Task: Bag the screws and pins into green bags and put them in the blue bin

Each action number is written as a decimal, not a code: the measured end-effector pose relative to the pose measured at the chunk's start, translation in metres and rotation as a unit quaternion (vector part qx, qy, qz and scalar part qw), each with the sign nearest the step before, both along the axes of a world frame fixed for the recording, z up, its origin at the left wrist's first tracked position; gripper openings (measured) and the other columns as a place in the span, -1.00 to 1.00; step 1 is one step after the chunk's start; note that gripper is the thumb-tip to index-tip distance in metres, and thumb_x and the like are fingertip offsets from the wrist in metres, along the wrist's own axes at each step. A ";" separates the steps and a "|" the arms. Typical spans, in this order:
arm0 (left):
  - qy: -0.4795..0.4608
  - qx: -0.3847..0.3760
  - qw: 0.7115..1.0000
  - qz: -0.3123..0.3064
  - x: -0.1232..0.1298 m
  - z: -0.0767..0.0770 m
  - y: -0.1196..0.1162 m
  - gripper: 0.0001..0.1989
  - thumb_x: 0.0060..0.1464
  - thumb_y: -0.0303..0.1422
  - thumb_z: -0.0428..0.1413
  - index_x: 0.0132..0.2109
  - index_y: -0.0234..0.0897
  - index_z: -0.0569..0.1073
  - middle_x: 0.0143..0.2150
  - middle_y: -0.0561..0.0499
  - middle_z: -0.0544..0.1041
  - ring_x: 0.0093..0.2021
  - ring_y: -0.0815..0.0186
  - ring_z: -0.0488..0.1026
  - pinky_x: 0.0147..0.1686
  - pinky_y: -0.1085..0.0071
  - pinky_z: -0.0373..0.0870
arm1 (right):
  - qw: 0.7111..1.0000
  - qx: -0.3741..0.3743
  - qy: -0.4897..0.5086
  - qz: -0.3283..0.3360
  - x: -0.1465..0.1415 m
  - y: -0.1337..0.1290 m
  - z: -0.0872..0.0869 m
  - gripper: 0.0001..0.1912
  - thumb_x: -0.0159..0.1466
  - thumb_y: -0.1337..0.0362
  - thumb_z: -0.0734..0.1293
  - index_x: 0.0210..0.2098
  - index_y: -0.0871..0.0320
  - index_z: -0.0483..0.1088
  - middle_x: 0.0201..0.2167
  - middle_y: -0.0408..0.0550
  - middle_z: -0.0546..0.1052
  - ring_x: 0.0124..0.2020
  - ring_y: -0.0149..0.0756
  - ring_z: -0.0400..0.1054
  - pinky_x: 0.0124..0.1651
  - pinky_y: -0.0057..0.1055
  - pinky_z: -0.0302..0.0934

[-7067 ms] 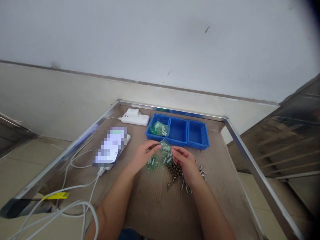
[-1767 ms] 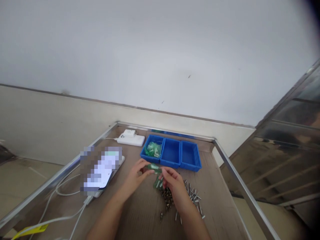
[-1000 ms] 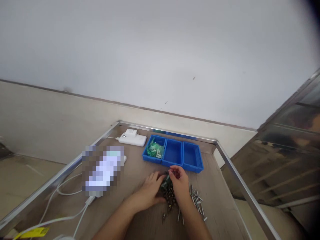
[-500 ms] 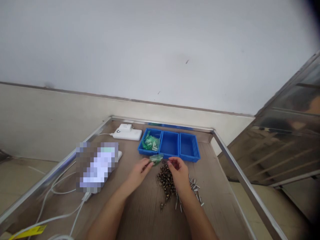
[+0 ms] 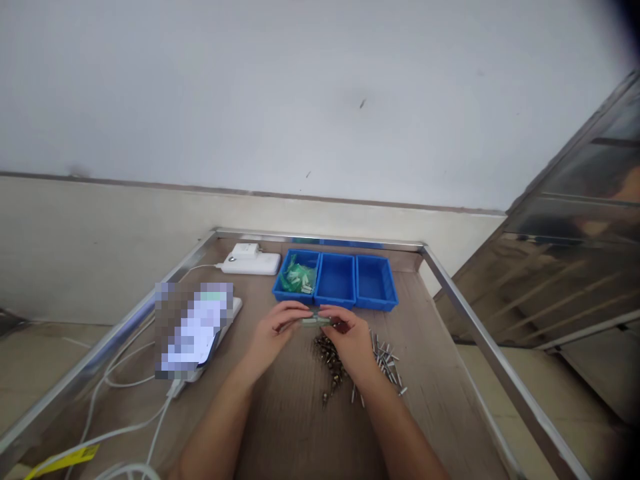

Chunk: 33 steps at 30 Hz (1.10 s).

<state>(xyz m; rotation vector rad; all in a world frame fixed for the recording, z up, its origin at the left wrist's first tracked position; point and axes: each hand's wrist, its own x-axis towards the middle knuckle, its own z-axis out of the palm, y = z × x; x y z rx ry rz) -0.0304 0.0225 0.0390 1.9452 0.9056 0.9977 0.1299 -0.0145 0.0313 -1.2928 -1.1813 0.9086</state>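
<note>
Steel-edged surface (image 5: 320, 237) before you: your left hand (image 5: 274, 335) and right hand (image 5: 350, 341) pinch a small green plastic packet (image 5: 315, 321) between them, just beyond a heap of brass rivets (image 5: 329, 365), near blue bins (image 5: 336, 280).

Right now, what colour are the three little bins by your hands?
The parts bins are bright blue plastic, seen best in the head view.

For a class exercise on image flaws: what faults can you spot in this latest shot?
In the head view, a pixelated patch hides an object; the top right corner darkens into vignette; the wide lens makes the steel rim slant sharply; the dark panel at right shows only blurred reflections.
</note>
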 end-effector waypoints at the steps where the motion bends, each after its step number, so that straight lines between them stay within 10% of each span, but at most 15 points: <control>1: -0.005 0.001 1.000 0.004 0.000 0.001 -0.001 -0.82 0.00 -0.40 -0.02 -0.25 -0.24 0.46 -0.18 -0.05 0.38 -0.13 0.29 0.31 -0.08 0.32 0.23 | 1.000 0.000 0.004 0.000 0.000 0.000 -0.001 -0.75 -0.07 0.46 0.23 -0.42 0.10 0.43 -0.25 -0.11 0.46 -0.26 -0.31 0.29 -0.29 -0.41 0.15; 11: -0.033 -0.094 0.990 0.102 0.002 -0.002 -0.001 -0.71 -0.04 -0.28 0.02 -0.13 -0.28 0.32 -0.33 0.00 0.41 -0.37 0.34 0.35 -0.32 0.41 0.31 | 0.990 -0.041 0.130 0.041 -0.007 0.001 -0.006 -0.61 -0.05 0.31 0.31 -0.18 0.17 0.30 -0.56 -0.16 0.43 -0.54 -0.43 0.27 -0.43 -0.48 0.15; 23: -0.129 -0.216 0.966 0.057 0.003 -0.005 0.000 -0.72 -0.03 -0.27 0.00 -0.16 -0.31 0.25 -0.59 0.17 0.23 -0.62 0.48 0.20 -0.60 0.56 0.15 | 0.997 -0.025 -0.046 0.056 -0.004 -0.003 -0.002 -0.40 -0.12 0.33 0.35 -0.04 0.09 0.26 -0.48 -0.15 0.37 -0.54 -0.45 0.17 -0.46 -0.47 0.13; 33: -0.097 -0.195 0.975 0.046 0.003 0.001 -0.006 -0.70 -0.03 -0.24 0.01 -0.15 -0.31 0.32 -0.57 0.16 0.21 -0.61 0.50 0.16 -0.59 0.56 0.14 | 0.995 -0.065 -0.004 0.071 -0.002 -0.002 0.001 -0.70 0.09 0.14 0.19 -0.62 0.21 0.35 -0.76 -0.22 0.23 -0.67 -0.49 0.08 -0.56 -0.53 -0.04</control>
